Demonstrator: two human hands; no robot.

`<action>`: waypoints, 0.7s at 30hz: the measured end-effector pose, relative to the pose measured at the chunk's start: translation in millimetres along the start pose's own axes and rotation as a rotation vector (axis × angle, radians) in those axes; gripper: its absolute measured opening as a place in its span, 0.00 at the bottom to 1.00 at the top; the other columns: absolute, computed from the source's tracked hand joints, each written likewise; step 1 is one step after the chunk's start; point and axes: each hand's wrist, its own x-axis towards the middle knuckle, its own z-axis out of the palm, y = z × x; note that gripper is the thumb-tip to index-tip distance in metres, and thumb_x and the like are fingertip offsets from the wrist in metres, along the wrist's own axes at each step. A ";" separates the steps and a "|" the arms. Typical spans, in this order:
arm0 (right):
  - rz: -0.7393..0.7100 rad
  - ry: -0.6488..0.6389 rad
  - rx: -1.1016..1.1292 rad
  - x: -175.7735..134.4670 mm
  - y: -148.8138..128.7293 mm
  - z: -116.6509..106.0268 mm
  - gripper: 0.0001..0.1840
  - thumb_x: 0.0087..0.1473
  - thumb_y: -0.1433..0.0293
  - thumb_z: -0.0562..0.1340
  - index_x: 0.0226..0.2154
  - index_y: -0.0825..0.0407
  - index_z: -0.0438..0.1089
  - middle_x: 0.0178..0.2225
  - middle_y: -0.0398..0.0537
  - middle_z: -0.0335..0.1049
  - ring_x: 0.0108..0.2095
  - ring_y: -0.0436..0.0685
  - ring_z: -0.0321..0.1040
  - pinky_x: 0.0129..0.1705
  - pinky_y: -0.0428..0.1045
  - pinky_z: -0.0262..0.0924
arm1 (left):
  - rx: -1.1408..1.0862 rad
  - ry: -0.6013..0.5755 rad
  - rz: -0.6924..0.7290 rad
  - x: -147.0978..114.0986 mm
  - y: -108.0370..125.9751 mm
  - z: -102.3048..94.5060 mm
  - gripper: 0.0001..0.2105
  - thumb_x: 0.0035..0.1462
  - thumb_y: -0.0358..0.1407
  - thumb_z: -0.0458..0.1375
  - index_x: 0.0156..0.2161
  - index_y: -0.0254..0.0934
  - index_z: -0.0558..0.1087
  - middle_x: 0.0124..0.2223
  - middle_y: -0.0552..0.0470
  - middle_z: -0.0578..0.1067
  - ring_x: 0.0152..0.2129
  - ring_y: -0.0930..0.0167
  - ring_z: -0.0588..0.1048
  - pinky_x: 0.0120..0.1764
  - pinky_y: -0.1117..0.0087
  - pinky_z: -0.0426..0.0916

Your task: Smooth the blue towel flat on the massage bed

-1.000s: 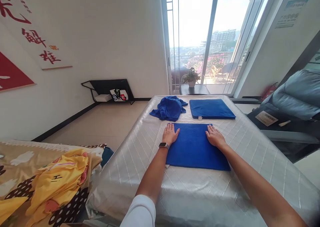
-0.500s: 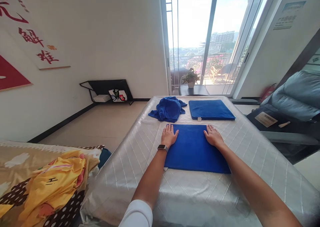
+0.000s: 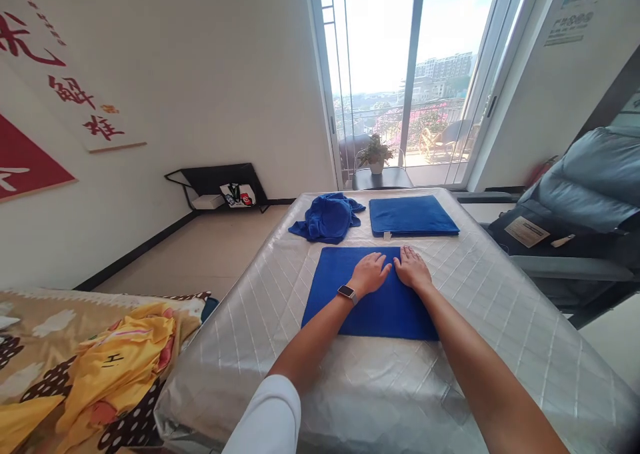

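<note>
A flat blue towel (image 3: pixel 385 317) lies in front of me on the silver quilted cover (image 3: pixel 260 314). Over its middle is my left hand (image 3: pixel 371 271), with a watch on the wrist, fingers slightly bent and holding nothing. My right hand (image 3: pixel 413 266) lies flat near the towel's far right corner, fingers stretched out. Just beyond, a crumpled blue towel (image 3: pixel 327 218) rests at the far left. To its right sits a neatly folded blue towel (image 3: pixel 414 215) with a small white tag on its near edge.
At lower left, yellow clothing (image 3: pixel 127 354) lies on patterned bedding (image 3: pixel 55 321). A grey armchair (image 3: pixel 585 181) stands close along the right side. Past the far edge, a potted plant (image 3: pixel 377 154) is on a dark chair before the glass door. A black metal rack (image 3: pixel 220 174) sits by the wall.
My left hand has moved right, from the towel's far left corner to over its middle, near my right hand. The right hand stays by the far right corner. The view has shifted slightly.
</note>
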 end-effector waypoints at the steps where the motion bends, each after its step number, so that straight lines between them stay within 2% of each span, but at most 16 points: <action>1: -0.010 -0.003 -0.005 -0.7 1.2 0.3 0.35 0.67 0.61 0.41 0.69 0.64 0.46 0.71 0.56 0.41 0.71 0.59 0.37 0.69 0.54 0.34 | -0.022 -0.008 0.013 12.4 12.5 6.3 0.26 0.71 0.46 0.40 0.61 0.31 0.67 0.62 0.40 0.69 0.61 0.65 0.65 0.64 0.64 0.56; 5: -0.058 -0.006 -0.047 -2.4 8.0 4.6 0.35 0.64 0.67 0.44 0.70 0.61 0.45 0.72 0.54 0.38 0.71 0.57 0.35 0.69 0.53 0.35 | -0.099 -0.097 -0.047 48.5 42.9 28.0 0.28 0.72 0.47 0.35 0.65 0.32 0.61 0.65 0.39 0.65 0.64 0.65 0.62 0.64 0.60 0.56; 9: -0.056 0.008 -0.042 -0.8 9.7 8.1 0.34 0.64 0.67 0.44 0.70 0.61 0.45 0.72 0.54 0.39 0.71 0.57 0.36 0.69 0.54 0.36 | -0.100 -0.166 -0.058 48.7 38.2 35.6 0.28 0.72 0.46 0.32 0.69 0.37 0.55 0.68 0.45 0.60 0.66 0.67 0.56 0.66 0.58 0.52; 12: -0.037 0.013 -0.021 1.3 6.2 7.3 0.34 0.66 0.63 0.41 0.70 0.61 0.46 0.71 0.55 0.41 0.71 0.58 0.37 0.69 0.54 0.35 | -0.053 -0.193 -0.065 35.6 16.6 30.0 0.30 0.71 0.49 0.32 0.69 0.38 0.55 0.70 0.46 0.57 0.68 0.66 0.52 0.67 0.58 0.48; 15: -0.005 0.007 0.002 2.8 2.7 5.7 0.37 0.66 0.59 0.40 0.70 0.62 0.45 0.71 0.55 0.41 0.71 0.59 0.37 0.69 0.55 0.34 | -0.019 -0.205 -0.131 18.8 -17.9 17.1 0.31 0.69 0.53 0.33 0.69 0.40 0.55 0.71 0.48 0.54 0.68 0.65 0.50 0.67 0.56 0.45; 18: 0.009 0.005 0.014 3.2 1.9 5.2 0.38 0.66 0.58 0.39 0.70 0.63 0.45 0.72 0.55 0.40 0.71 0.58 0.37 0.69 0.55 0.34 | 0.027 -0.207 -0.267 -2.2 -60.8 1.0 0.33 0.68 0.55 0.33 0.69 0.40 0.55 0.71 0.48 0.54 0.68 0.64 0.49 0.67 0.55 0.44; 21: 0.009 0.000 0.013 3.1 2.5 5.6 0.37 0.66 0.58 0.39 0.70 0.63 0.45 0.72 0.55 0.40 0.71 0.58 0.37 0.69 0.55 0.34 | 0.100 -0.169 -0.427 -23.8 -99.6 -12.2 0.34 0.68 0.55 0.33 0.69 0.36 0.55 0.71 0.44 0.53 0.68 0.62 0.50 0.67 0.56 0.44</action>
